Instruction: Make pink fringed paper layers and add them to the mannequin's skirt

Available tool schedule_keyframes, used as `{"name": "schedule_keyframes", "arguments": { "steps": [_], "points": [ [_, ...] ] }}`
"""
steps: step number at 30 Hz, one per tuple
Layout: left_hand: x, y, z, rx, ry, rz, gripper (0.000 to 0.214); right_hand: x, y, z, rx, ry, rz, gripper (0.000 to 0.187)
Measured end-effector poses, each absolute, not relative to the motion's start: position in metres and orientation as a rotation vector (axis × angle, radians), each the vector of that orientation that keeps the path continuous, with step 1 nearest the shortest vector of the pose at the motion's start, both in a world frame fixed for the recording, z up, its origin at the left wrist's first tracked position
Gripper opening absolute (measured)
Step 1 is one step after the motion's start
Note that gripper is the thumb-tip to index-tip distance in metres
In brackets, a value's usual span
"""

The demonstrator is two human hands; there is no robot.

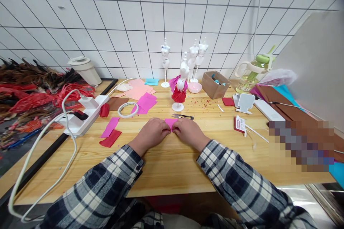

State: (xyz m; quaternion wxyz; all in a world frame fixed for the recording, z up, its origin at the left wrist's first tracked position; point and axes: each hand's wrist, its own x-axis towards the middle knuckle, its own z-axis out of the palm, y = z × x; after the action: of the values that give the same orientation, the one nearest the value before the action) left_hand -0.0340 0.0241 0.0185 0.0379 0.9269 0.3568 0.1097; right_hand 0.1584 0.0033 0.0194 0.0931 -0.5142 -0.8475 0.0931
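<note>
My left hand (pixel 152 132) and my right hand (pixel 189 133) rest side by side on the wooden table (pixel 172 164), fingers curled. Together they pinch a small pink piece of paper (pixel 171 122) between their fingertips. Just beyond the paper lie small thread snips (pixel 182 116). Behind those stands a white mini mannequin (pixel 180 86) dressed in pink and red paper.
More white mannequins (pixel 196 57) stand by the tiled wall. Pink and red paper pieces (pixel 113 130), a tape roll (pixel 128 110), a power strip (pixel 86 112) with cable, a cardboard box (pixel 215 84), a pink bowl (pixel 194 87) and a green-lidded jug (pixel 254 69) surround the hands.
</note>
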Motion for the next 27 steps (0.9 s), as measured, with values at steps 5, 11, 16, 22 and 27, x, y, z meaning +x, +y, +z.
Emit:
{"name": "schedule_keyframes", "arguments": {
  "steps": [5,11,16,22,27],
  "points": [
    [-0.032,0.023,0.014,2.8,1.216,0.326,0.022,0.158,0.002,0.021,-1.615,-2.483,0.325,0.022],
    [-0.028,0.02,0.018,2.823,1.223,0.266,0.024,0.155,0.001,0.024,-1.683,-2.462,0.352,0.022],
    [-0.025,0.016,0.026,2.885,1.23,0.233,0.025,0.154,0.0,0.025,-1.693,-2.457,0.347,0.023],
    [-0.027,0.018,0.024,2.871,1.247,0.212,0.026,0.155,0.003,0.022,-1.681,-2.437,0.42,0.021],
    [-0.027,0.019,0.019,2.8,1.27,0.255,0.024,0.154,0.003,0.023,-1.693,-2.437,0.407,0.019]
  ]
}}
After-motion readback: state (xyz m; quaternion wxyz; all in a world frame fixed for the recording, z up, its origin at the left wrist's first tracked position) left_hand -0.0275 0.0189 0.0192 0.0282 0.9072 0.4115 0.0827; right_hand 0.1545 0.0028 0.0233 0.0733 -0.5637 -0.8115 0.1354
